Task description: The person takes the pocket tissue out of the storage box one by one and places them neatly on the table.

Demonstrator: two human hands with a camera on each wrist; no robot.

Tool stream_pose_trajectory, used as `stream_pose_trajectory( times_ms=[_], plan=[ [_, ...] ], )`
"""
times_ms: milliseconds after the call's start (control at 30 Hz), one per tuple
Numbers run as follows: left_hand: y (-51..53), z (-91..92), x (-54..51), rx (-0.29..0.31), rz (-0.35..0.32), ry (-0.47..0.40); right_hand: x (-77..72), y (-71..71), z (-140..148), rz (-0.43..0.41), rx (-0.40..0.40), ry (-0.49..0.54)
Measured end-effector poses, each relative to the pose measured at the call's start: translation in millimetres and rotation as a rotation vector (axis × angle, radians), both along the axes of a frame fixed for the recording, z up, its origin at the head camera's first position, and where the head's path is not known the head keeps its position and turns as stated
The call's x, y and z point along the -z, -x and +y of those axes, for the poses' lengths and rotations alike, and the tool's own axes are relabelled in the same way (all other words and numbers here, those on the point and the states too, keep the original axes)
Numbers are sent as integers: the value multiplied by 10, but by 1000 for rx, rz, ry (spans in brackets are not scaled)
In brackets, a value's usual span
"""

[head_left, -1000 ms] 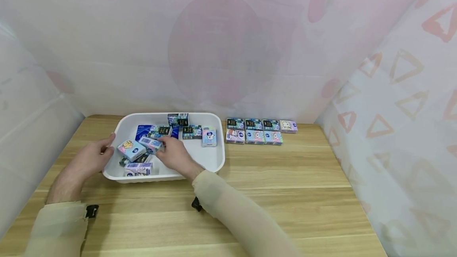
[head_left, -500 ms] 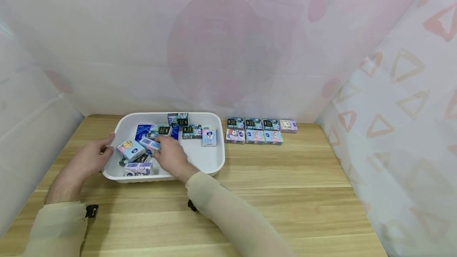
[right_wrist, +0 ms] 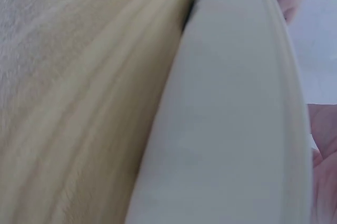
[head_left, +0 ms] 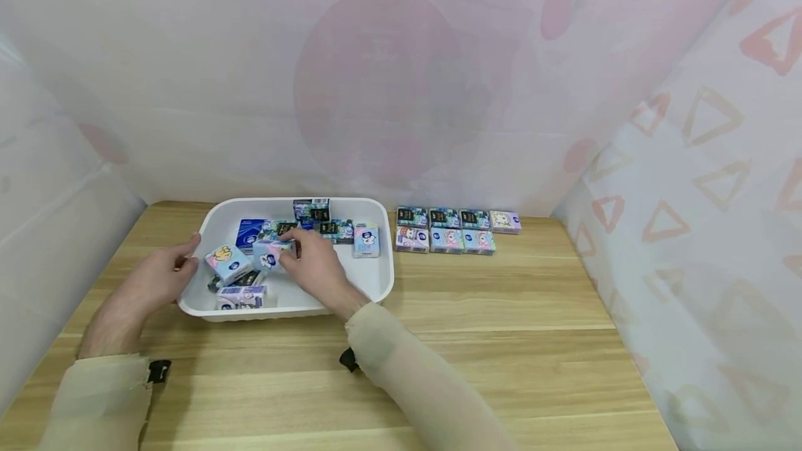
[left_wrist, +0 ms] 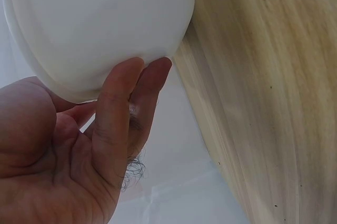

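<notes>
In the head view, my right hand pinches a light-blue pocket tissue pack above the left half of a white plastic tub. My left hand holds the tub's left rim. The left wrist view has the fingers of the left hand against the tub's outer wall; the thumb's contact is hidden. Around the pinched pack lie a duck-print pack, a purple pack and a dark-blue pack. The tub's side covers most of the right wrist view, hiding the pinched pack.
Right of the tub, several packs stand in two neat rows: dark floral packs behind, pastel packs in front, and a purple-edged pack ending the back row. Pale fabric walls enclose the wooden table.
My right hand first reached onto the light-blue pack, then lifted and turned it so its printed face shows, shifting slightly right. My left hand stays at the tub's rim.
</notes>
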State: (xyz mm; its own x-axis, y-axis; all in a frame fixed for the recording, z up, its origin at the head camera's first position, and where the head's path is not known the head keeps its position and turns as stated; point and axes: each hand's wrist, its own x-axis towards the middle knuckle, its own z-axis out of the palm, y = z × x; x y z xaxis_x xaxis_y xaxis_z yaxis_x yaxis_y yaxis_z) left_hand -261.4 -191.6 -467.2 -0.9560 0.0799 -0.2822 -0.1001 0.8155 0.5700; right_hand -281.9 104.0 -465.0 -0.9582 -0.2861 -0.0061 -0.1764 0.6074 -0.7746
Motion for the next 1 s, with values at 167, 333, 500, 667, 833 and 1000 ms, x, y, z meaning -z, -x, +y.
stream_pose_trajectory(
  times_ms=[167,333,500,667,833,1000],
  plan=[
    [-13,6,-14,0,11,6,-63,-2,127,24,2,29],
    [-14,9,-16,7,19,12,-121,-14,292,24,8,68],
    [-16,13,-19,4,11,19,-158,-16,476,1,29,110],
    [-18,13,-14,0,12,20,-189,3,675,-2,60,142],
    [-12,9,-6,-2,6,15,-199,47,890,-2,100,179],
    [-5,11,-5,-3,2,11,-220,85,1104,-9,140,202]
  ],
)
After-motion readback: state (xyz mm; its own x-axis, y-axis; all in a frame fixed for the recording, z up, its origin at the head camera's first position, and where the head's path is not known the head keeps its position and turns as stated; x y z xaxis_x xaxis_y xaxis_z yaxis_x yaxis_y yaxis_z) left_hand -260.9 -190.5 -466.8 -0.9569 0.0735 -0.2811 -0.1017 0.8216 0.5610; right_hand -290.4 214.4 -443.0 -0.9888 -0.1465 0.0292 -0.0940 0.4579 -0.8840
